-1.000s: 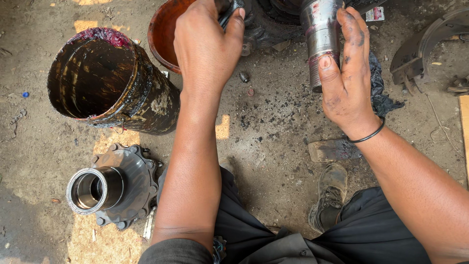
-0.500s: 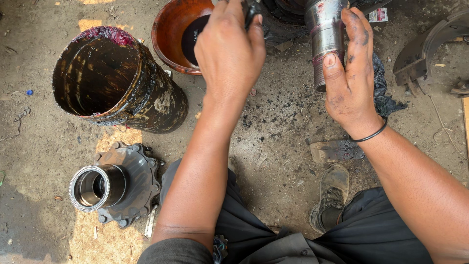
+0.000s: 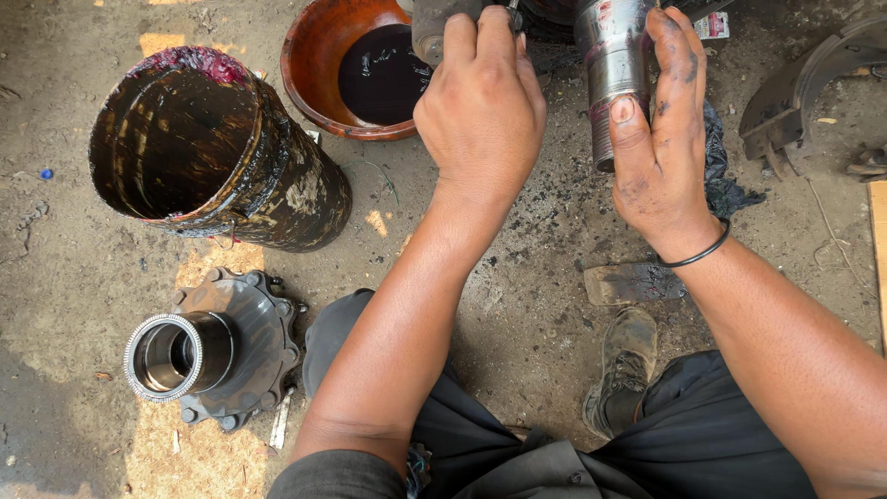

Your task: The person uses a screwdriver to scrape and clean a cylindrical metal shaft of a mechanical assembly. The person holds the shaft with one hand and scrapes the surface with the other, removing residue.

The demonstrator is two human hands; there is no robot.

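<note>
Oil-stained dirt floor [image 3: 517, 305] fills my view. At one o'clock, the metal sleeve [image 3: 612, 65] stands upright; my right hand [image 3: 661, 157] is wrapped around it, thumb pressed on its lower band. It looks bright steel, smeared with reddish grease at the base. My left hand [image 3: 482, 111], at twelve o'clock, is closed on a small dark part [image 3: 434, 28] I can't identify, just beside the sleeve. I judge this a fitting or greasing step; the next move calls for steadying the sleeve. Outward: oil bowl [image 3: 319, 65] at eleven, grimy drum [image 3: 277, 185] at ten, wheel hub [image 3: 212, 356] at eight.
</note>
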